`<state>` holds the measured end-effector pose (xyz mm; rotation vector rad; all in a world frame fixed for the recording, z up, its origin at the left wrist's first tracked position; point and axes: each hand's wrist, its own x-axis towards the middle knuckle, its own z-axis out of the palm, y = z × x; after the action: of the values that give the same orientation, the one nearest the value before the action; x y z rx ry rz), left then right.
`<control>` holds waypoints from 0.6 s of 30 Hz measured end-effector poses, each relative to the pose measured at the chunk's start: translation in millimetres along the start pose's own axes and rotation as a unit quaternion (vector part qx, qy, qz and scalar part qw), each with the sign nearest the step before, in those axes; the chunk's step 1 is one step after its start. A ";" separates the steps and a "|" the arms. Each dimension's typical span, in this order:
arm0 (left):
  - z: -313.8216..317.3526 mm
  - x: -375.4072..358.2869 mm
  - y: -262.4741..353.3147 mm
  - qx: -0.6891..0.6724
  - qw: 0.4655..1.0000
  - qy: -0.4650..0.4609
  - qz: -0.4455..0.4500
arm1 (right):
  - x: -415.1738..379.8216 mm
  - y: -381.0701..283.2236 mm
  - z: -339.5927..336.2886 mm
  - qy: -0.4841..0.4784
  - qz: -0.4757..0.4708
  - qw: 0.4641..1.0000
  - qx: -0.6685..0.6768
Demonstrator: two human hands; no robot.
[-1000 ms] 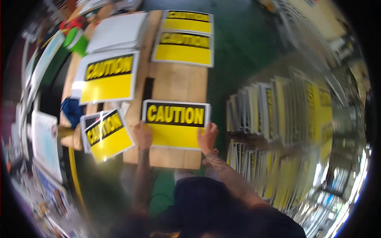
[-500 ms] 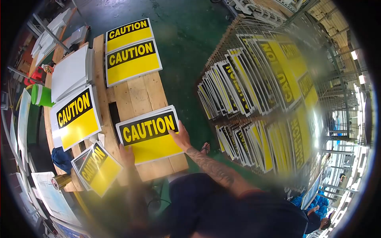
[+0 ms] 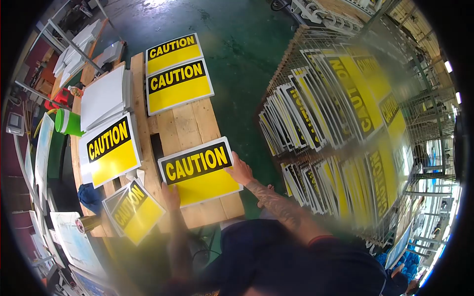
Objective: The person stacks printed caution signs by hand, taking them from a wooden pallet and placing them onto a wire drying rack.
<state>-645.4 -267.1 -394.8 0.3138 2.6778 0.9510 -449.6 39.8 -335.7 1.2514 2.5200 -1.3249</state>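
Observation:
A yellow-and-black caution sign (image 3: 210, 183) lies face up on the wooden bench in front of me. My right hand (image 3: 241, 170) grips its right edge, the thumb on the printed face and the other fingers at the side. At the lower left edge, my left hand (image 3: 171, 197) holds the sign; haze partly blurs these fingers. Another caution sign (image 3: 134, 209) lies tilted, left of my left hand, with a hazy glare over it. Beyond it, a caution sign (image 3: 114, 153) rests on white sheets. Two more, a nearer caution sign (image 3: 180, 93) and a farther caution sign (image 3: 175, 58), lie at the bench's far end.
White blank sheets (image 3: 102, 98) are stacked at the bench's left, beside a green container (image 3: 69, 122). A dark blue cloth (image 3: 90, 196) and a tape roll (image 3: 88, 224) lie nearer. On my right stands a wire rack (image 3: 282, 64) packed with signs. Planks (image 3: 182, 126) form the bench.
The view has shifted, so everything appears farther right and slightly lower. A second sheet's edge that showed behind the held sign's top now lines up with it. Both hands stay on the sign.

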 end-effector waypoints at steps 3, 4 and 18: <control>7.7 3.7 -6.3 -0.006 1.000 0.011 0.012 | 6.7 -10.0 -18.9 0.031 -0.084 0.995 -0.044; 8.8 1.8 -11.5 -0.002 1.000 0.017 0.018 | 14.4 -13.3 -23.5 0.038 -0.149 0.985 -0.082; 4.6 -5.4 2.1 -0.015 1.000 0.024 -0.002 | 89.0 -21.0 -41.8 -0.033 -0.197 0.980 0.004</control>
<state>-638.6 -264.5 -395.8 0.2828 2.7028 1.0086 -510.5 119.4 -327.6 0.7141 2.8134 -1.4127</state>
